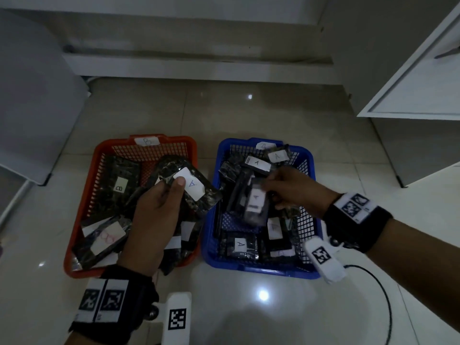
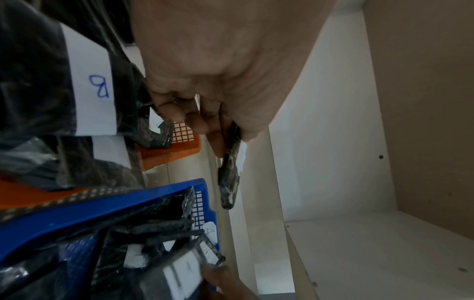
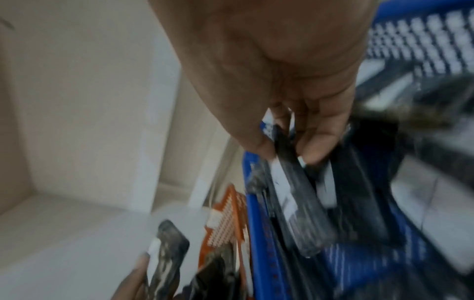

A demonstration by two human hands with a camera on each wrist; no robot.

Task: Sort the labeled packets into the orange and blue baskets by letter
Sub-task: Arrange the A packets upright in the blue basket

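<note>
Head view: left hand [image 1: 155,215] grips A packet [image 1: 190,186] (long axis diagonal); right hand [image 1: 295,189] pinches upright packet [image 1: 256,205].

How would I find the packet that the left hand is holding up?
Start at the orange plastic mesh basket on the left. Above it the left hand grips a dark crinkly plastic packet. Its white label reads A, while the labels below it read B.

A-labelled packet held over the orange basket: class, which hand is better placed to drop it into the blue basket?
Left. The left hand already grips that A-labelled packet; the right hand holds another packet over the blue basket.
</note>
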